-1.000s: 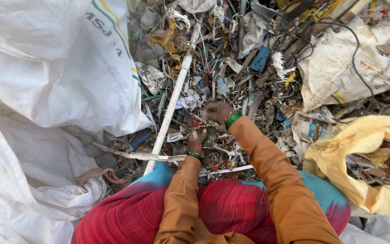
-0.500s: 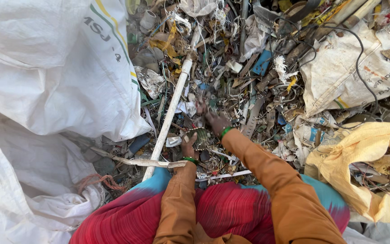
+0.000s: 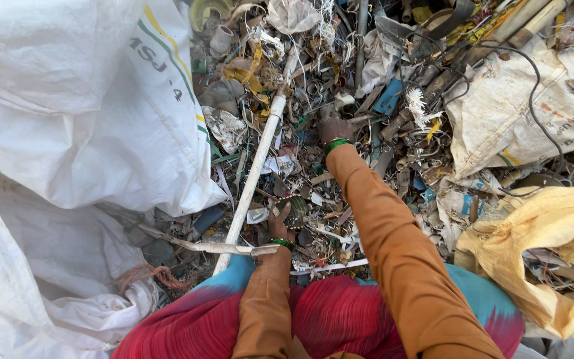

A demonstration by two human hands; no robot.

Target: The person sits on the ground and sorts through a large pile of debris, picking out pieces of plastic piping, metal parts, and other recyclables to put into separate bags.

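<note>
Heaped scrap [image 3: 393,173] is spread over the ground, hemmed by white sacks [image 3: 81,113] on the left and a yellow sack [image 3: 533,259] on the right. A long white pipe [image 3: 257,166] is laid slantwise through the litter, just left of both hands. The right hand [image 3: 333,127] is pressed into scraps farther out; its grip cannot be judged. The left hand [image 3: 279,223] is closed on a small round greenish piece [image 3: 295,211], near the knees.

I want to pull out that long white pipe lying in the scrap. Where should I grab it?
Grip the long white pipe on its bare middle stretch, coming from above with fingers wrapped across it. It lies slanted on top of the scrap pile there, while its far end is buried in tangled bits and its near end runs under a thin bent strip by the left hand.
</note>
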